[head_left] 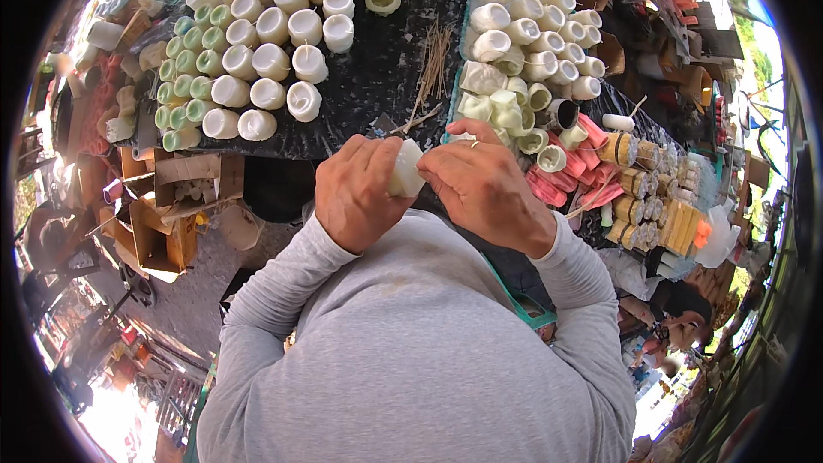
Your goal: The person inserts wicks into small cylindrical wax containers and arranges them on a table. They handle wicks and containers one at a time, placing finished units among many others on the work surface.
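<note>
At the centre of the frame, the left hand [351, 193] is wrapping around a small white waxy cylinder [406, 169], while the right hand [482, 189] is closing its fingers on the same piece from the other side. Judging by the rows of smooth white cups [274, 51] and pale green cups [184, 86] standing at the upper left on the dark tabletop [377, 69], many pieces are looking finished. A teal tray [467, 26] at the upper right is holding more, beside thin wooden sticks [431, 69] lying loose
</note>
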Available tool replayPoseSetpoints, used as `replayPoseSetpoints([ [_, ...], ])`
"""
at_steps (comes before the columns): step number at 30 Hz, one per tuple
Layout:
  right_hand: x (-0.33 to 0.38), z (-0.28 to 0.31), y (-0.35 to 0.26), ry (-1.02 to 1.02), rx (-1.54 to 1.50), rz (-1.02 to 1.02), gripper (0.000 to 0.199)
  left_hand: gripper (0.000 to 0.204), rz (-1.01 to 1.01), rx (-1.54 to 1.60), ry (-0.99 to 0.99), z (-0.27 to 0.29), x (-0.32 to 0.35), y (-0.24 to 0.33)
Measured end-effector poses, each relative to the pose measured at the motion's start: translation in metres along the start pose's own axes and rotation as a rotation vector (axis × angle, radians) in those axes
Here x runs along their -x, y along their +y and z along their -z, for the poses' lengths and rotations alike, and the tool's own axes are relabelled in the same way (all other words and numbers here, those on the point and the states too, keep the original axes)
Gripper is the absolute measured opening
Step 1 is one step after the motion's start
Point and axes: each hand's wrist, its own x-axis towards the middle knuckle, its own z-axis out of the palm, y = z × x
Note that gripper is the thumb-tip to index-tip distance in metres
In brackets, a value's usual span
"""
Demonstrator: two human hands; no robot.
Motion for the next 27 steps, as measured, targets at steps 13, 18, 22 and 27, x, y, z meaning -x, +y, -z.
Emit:
replayPoseSetpoints([
  [13, -0.003, 0.023, 0.012, 0.508, 0.337, -0.069, 0.037, 0.036, 0.487, 0.856, 0.092, -0.009, -0.003, -0.017],
  [18, -0.001, -0.008, 0.006, 0.447, 0.003, -0.15, 0.024, 0.048, 1.227, 1.846, 0.088, -0.023, -0.013, -0.05],
  [22, -0.012, -0.035, -0.001, 0.406, -0.09, -0.091, 0.018, 0.05, 1.105, 1.997, 0.147, -0.037, -0.012, -0.056],
  [27, -0.028, -0.045, 0.004, 0.326, -0.034, -0.137, 0.017, 0.057, 0.871, 2.086, 0.044, -0.034, -0.013, -0.047],
])
